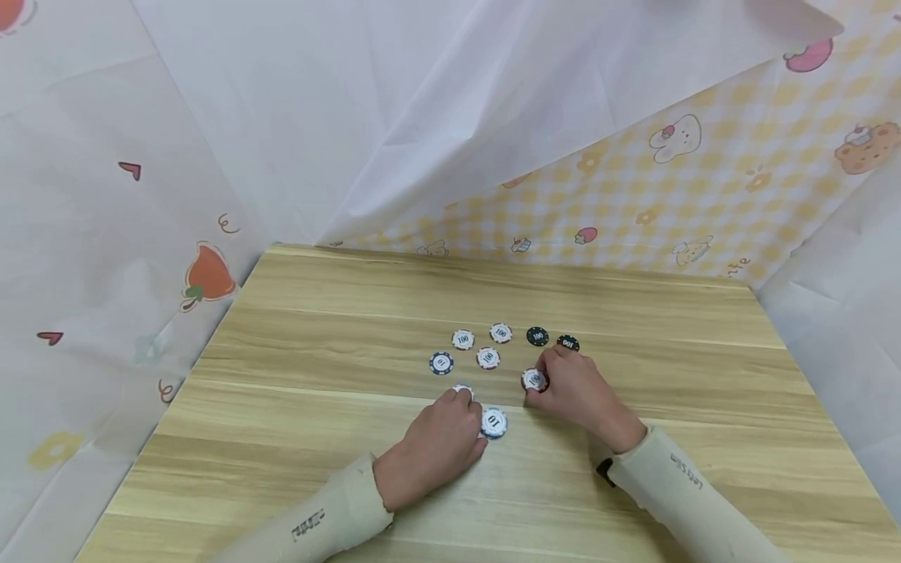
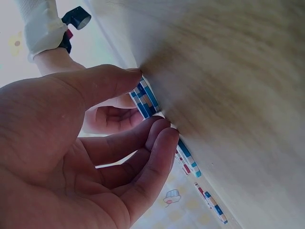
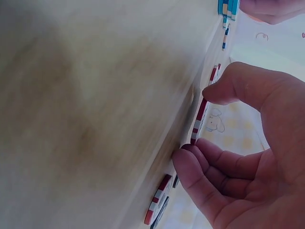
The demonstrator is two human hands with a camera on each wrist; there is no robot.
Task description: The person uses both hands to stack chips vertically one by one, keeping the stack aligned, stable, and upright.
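The left hand (image 1: 438,438) clamps its fingers on one blue-edged stack (image 1: 494,422), the right hand (image 1: 579,389) on one red-edged chip (image 1: 535,380), near two black chips (image 1: 538,336) and three loose white 100 chips (image 1: 488,358)

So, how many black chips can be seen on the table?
2. One black chip lies flat near the back; the other black chip is to its right, partly covered by the right hand in the head view. More may be hidden there.
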